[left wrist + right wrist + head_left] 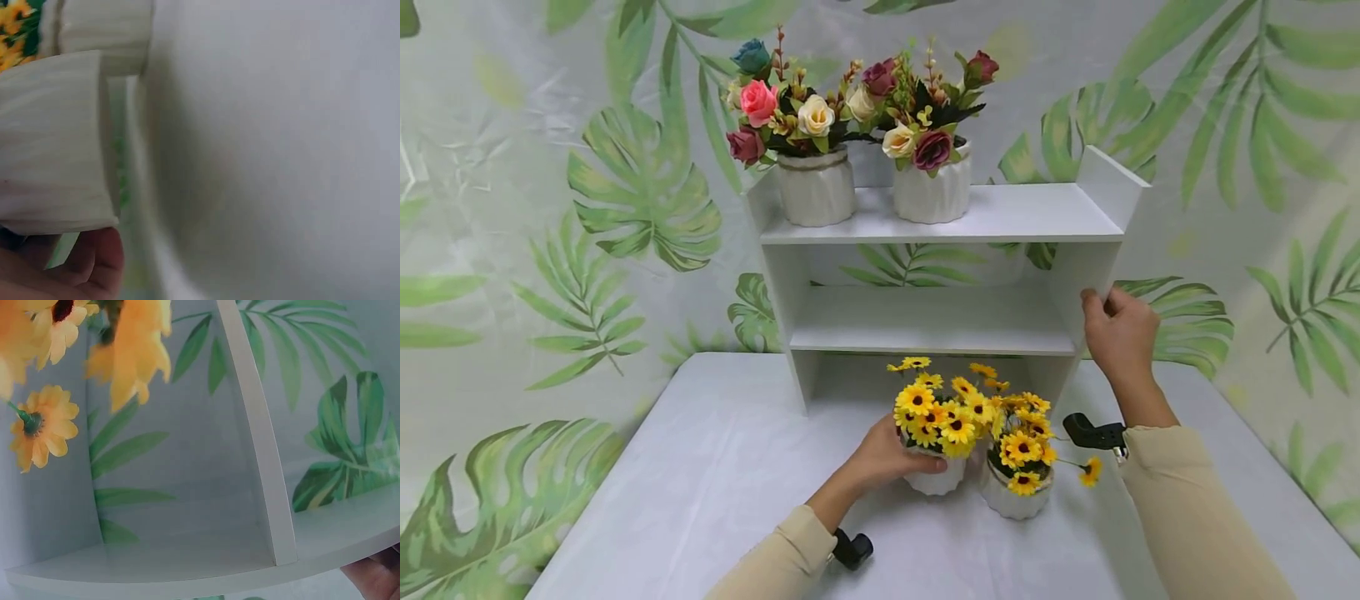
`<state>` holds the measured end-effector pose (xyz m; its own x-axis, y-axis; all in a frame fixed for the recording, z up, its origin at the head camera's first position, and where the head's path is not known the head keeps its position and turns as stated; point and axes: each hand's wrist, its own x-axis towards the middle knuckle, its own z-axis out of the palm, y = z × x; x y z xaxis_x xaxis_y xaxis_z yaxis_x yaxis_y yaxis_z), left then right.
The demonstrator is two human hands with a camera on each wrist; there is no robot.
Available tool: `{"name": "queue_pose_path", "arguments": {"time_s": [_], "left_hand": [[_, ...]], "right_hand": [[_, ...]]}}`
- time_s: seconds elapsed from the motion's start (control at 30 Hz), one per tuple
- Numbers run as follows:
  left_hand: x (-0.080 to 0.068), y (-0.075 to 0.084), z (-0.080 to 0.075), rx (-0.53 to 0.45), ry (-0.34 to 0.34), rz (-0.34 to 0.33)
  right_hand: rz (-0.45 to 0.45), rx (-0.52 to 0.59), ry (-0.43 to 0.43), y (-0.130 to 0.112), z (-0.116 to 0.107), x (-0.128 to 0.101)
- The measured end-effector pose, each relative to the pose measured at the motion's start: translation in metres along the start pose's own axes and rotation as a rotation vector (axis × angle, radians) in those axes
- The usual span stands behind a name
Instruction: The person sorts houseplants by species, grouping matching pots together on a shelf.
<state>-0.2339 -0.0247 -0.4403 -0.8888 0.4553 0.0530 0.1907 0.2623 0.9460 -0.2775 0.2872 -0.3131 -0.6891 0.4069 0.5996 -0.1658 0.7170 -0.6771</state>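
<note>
– The left hand (889, 454) first: what is it doing?

– Grasping the left white pot of yellow daisies (936, 481), thumb across the near side. In the left wrist view its base looks just clear of the tabletop (715, 467); it is held on the near side of the shelf unit (932, 317).

– What could go wrong there?

– The hold comes from the left, so a slip would probably tip the pot rightward. Moved far without dipping, its blooms might catch the middle tier's edge.

– And above, on the far side?

– The left rose pot (817, 193) stands toward the left of the top tier, the right rose pot (931, 193) near its middle. I see no lip along the near edge, so a jolt to the unit could shift them off.

– Further right?

– The right daisy pot (1017, 498) is on the tabletop, just beside the held one. Their blooms overlap from above; whether they touch, I can't tell. Tangled stems could drag it over.

– And the right hand (1122, 333)?

– Gripping the right side panel (1086, 271). A hard tug might skew the unit. Its wrist camera (1084, 432) is near a stray bloom (1091, 472), so drawing back could snag that stem.
</note>
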Motion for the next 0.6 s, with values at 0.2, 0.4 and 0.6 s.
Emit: {"name": "queue_pose_path", "arguments": {"time_s": [0.2, 0.4, 0.6], "left_hand": [[-0.022, 0.040, -0.042, 0.035, 0.031, 0.055], [-0.035, 0.085, -0.078, 0.097, 0.082, 0.152], [-0.030, 0.105, -0.105, 0.076, 0.161, 0.189]], "right_hand": [[0.017, -0.004, -0.024, -0.001, 0.001, -0.002], [0.012, -0.007, -0.008, -0.001, 0.000, -0.001], [0.029, -0.008, -0.027, -0.002, -0.001, -0.001]]}}
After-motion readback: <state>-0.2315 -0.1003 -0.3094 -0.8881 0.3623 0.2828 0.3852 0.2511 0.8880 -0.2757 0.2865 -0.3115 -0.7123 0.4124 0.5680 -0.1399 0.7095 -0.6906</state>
